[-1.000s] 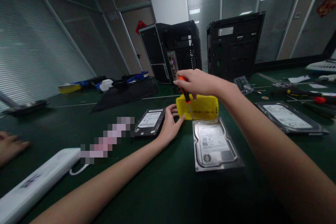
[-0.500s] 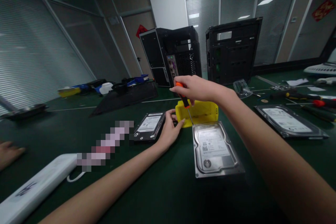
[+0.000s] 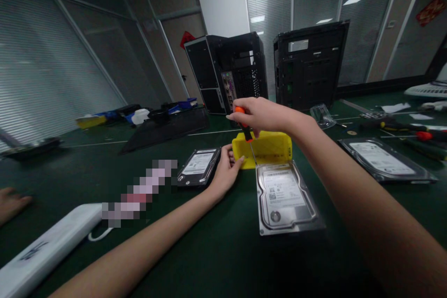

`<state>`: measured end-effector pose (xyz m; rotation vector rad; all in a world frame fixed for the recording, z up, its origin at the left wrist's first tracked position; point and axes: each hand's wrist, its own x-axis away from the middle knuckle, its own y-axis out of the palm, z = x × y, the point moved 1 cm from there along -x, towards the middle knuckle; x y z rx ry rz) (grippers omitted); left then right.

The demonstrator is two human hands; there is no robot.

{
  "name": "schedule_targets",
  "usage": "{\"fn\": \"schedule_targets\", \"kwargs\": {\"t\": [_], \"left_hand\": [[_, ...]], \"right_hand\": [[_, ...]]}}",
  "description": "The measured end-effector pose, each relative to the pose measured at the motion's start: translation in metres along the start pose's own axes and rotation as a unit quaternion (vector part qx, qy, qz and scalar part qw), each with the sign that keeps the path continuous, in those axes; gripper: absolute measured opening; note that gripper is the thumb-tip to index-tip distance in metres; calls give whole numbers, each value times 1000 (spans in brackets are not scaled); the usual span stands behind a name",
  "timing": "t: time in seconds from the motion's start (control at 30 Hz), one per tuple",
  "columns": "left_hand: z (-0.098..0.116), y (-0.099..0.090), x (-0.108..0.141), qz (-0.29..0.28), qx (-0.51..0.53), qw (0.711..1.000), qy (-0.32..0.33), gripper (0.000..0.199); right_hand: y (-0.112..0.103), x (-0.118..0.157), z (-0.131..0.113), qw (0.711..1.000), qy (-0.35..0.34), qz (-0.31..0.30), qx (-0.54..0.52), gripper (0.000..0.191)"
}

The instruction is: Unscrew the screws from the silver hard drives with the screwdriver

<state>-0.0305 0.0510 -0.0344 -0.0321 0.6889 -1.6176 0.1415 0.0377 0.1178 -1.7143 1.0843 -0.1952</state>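
My right hand (image 3: pixel 258 114) is closed around the orange-and-black handle of a screwdriver (image 3: pixel 246 132). Its thin shaft slopes down to the far left corner of a silver hard drive (image 3: pixel 282 195), which lies label up in front of me. Whether the tip sits in a screw is too small to tell. Just behind that drive is a yellow plastic bin (image 3: pixel 265 149). My left hand (image 3: pixel 224 170) grips the bin's left end, thumb inside and fingers around the outer side. A second, black-edged hard drive (image 3: pixel 199 167) lies just left of my left hand.
Another hard drive (image 3: pixel 382 158) and several hand tools (image 3: pixel 405 128) lie at the right. Two black computer cases (image 3: pixel 310 67) stand at the back. A white power bank-like bar (image 3: pixel 49 242) is at left front, near another person's hand (image 3: pixel 12 205).
The yellow bin has tipped slightly, its back wall now looking higher. Both hands keep their holds, and the screwdriver stays at the drive's corner.
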Motion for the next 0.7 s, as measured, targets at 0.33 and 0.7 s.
{"fn": "schedule_targets", "kwargs": {"t": [0.33,0.7], "left_hand": [[2,1,1,-18,5,1000,8,41],[29,-6,13,102,-77,990,56,31]], "right_hand": [[1,-1,3,1000,2,10,-25,23],[3,4,10,998,-24,15,-61,24]]}}
